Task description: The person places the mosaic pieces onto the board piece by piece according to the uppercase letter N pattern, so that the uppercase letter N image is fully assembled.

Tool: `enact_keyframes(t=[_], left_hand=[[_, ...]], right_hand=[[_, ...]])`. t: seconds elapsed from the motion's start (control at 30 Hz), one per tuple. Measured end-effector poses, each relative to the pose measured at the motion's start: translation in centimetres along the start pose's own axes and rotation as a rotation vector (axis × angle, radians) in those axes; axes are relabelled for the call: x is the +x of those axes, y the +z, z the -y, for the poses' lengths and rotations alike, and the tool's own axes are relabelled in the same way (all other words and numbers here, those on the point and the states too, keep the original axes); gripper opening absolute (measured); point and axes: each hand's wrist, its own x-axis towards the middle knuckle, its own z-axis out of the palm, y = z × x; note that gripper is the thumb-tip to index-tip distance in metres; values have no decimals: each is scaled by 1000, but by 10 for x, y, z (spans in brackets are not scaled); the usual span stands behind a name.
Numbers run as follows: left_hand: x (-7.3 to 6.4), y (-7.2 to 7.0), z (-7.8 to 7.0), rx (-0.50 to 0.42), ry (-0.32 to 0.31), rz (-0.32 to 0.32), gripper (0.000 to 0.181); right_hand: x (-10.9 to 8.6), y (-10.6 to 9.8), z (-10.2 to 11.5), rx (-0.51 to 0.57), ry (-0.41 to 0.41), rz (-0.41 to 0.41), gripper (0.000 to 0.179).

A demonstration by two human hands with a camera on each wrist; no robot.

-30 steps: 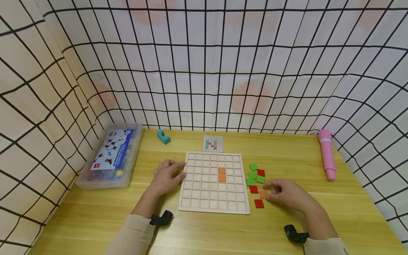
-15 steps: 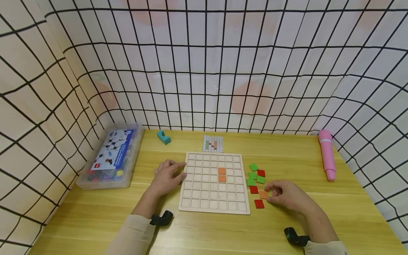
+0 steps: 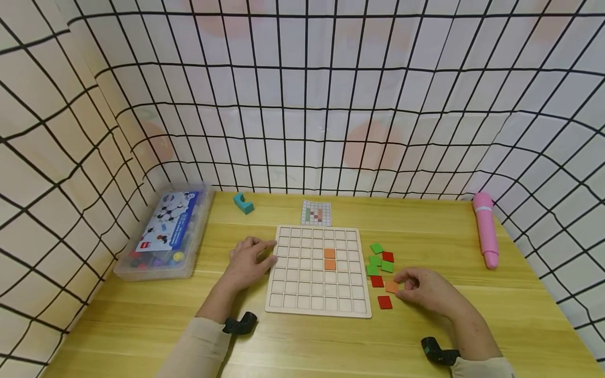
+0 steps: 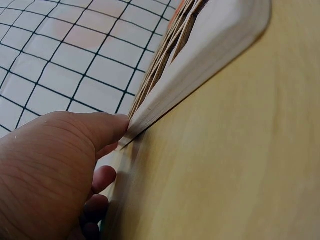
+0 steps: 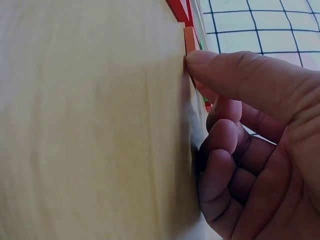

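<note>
A wooden grid board [image 3: 304, 303] lies flat on the table, with two orange tiles [image 3: 329, 259] set in neighbouring cells of one column. My left hand [image 3: 249, 264] touches the board's left edge with thumb and forefinger; in the left wrist view the thumb [image 4: 107, 128] meets the rim. To the right of the board, my right hand [image 3: 427, 287] pinches a loose orange tile [image 3: 391, 286] between thumb and forefinger, low at the table. The right wrist view has the thumb against that orange tile [image 5: 189, 40], with the other fingers curled beneath.
Several green tiles [image 3: 374, 261] and red tiles [image 3: 385, 302] lie right of the board. Behind it is a small pattern card [image 3: 316, 213]. A clear plastic box [image 3: 163, 236], a teal block [image 3: 243, 203] and a pink pen-shaped object [image 3: 485, 229] stand farther out, before a black wire grid [image 3: 306, 110].
My right hand has shifted slightly toward me and right at the orange tile, which has turned a little. The left hand stays at the board's edge.
</note>
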Motion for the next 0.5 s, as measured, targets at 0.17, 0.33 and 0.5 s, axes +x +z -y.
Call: enact_keyframes(t=[0.17, 0.33, 0.5], left_hand=[[0, 0, 0, 2, -1, 0, 45], [-1, -1, -1, -16, -8, 2, 44], [-1, 0, 0, -16, -9, 5, 44]], right_hand=[[0, -1, 1, 27, -4, 10, 26], [-1, -1, 3, 68, -27, 0, 29], [1, -1, 9, 46, -53, -28, 29]])
